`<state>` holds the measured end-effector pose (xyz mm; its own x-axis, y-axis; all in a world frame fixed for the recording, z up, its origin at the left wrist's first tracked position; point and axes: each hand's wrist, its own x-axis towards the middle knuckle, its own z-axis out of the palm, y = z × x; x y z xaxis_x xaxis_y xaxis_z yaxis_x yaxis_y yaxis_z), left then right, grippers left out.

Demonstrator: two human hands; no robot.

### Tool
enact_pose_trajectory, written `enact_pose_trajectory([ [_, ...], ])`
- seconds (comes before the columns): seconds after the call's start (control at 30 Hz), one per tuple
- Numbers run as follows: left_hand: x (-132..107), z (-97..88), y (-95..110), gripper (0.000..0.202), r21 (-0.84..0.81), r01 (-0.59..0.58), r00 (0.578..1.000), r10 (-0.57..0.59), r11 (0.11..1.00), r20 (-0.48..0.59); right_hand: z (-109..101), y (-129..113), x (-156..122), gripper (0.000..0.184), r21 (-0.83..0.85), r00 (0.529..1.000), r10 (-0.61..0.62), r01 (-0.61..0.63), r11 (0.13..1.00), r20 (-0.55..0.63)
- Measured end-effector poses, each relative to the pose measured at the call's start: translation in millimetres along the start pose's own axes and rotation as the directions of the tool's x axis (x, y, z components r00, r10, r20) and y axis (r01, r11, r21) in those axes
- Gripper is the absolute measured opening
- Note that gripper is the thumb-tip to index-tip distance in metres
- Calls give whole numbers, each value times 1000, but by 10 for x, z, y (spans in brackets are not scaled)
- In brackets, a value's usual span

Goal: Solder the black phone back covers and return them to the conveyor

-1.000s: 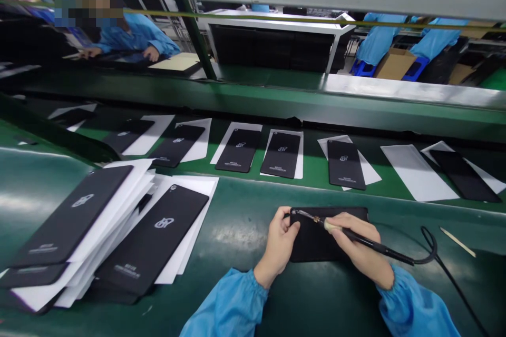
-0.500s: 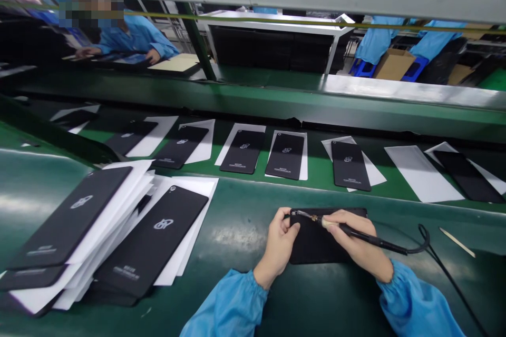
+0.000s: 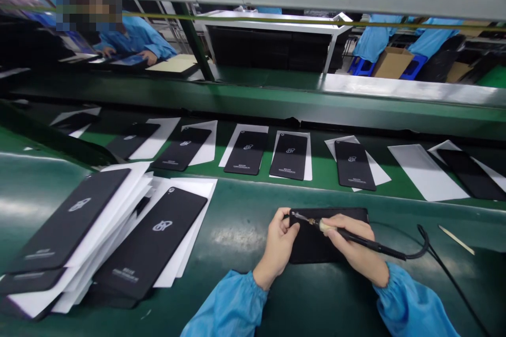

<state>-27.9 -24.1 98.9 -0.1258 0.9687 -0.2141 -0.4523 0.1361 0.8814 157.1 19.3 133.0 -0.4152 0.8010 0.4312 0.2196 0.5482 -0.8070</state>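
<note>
Figure: we are looking down at a green bench (image 3: 237,210), where a black panel (image 3: 310,247) is lying flat, just beyond the two blue cuffs. The left hand (image 3: 279,245) is closing its grip on the panel's left edge, thumb on top and fingers curled at the side. The right hand (image 3: 358,253) is closing its grip on a slim tool (image 3: 367,244), pen-fashion, and the metal tip is resting at the panel's far left corner. We are judging the panel to be thin, light and fairly stiff, with a matte face that marks easily; the edges are looking like the safest place to hold it. We are judging the tool to be light too, though its cord (image 3: 428,244) is looping to the right and is likely tugging on it. Whether the tip is hot we cannot tell, so the dark handle behind the pale collar is the place to take hold. The right hand is covering part of the panel, and the spot under the tip is too small for us to make out. The cord is running out of view at the lower right. A stack (image 3: 150,242) of like panels on white sheets is sitting well to the left, more are lying along the belt (image 3: 318,168), and a pale stick (image 3: 456,239) is lying on the far right.
</note>
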Motion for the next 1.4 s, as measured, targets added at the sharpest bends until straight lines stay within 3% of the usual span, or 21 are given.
enact_pose_trajectory([
  [0.23,5,10,9,26,-26,20,1000,-20,999,-6,10,24,-64,14,3,999,36,-36,999,-12],
  [0.43,10,1,-27,25,-27,40,999,-41,999,-18,-11,-1,-286,19,70,968,248,-245,967,-40],
  [0.5,14,-2,-38,26,-30,40,999,-41,999,-17,21,-15,-333,16,-4,973,218,-219,976,-75],
  [0.6,19,-4,-44,26,-38,41,999,-41,998,-11,82,-40,-340,8,-161,983,76,-103,982,-164],
  [0.73,19,-8,-48,27,-49,44,999,-45,998,-7,135,-69,-289,10,-254,974,-46,-12,967,-223],
  [1.4,14,-12,-58,27,-35,33,999,-33,999,-6,271,0,-392,13,-215,977,-69,25,976,-201],
])
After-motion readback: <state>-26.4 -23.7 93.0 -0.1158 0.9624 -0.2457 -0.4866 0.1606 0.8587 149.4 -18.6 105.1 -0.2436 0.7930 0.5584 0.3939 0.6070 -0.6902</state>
